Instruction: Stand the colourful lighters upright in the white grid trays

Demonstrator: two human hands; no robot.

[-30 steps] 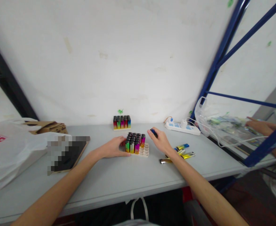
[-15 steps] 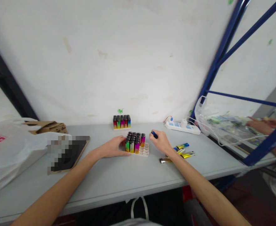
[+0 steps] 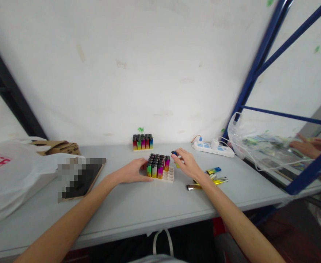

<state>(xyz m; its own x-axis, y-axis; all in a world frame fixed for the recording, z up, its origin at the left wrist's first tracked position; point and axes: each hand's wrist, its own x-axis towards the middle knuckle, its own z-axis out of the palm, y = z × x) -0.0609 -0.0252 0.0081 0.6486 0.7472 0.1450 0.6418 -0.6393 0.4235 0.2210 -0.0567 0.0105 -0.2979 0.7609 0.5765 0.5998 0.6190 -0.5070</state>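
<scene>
A white lighter tray (image 3: 169, 178) with round holes stands mid-table. Colourful lighters (image 3: 155, 170) with black tops stand upright in its left part, while holes at its right end show bare. My left hand (image 3: 133, 171) is closed around the tray's left end, thumb in front and fingers behind. Just right of the tray, my right hand (image 3: 187, 163) pinches a blue and yellow lighter (image 3: 174, 153), held roughly upright with its top showing. Several loose lighters (image 3: 221, 180) lie flat on the table, partly hidden behind my right forearm.
A second tray filled with lighters (image 3: 143, 142) stands near the wall. Behind on the right is a white power strip (image 3: 213, 149) with a cable. To the left lie a dark tablet-like object (image 3: 87, 179) and a white plastic bag (image 3: 18, 175). Another person's hands (image 3: 308, 146) work beyond the blue frame (image 3: 249, 84).
My right hand has turned the lighter more upright, and its fingers have lifted and straightened. My left hand keeps its place at the tray. The view has shifted slightly.
</scene>
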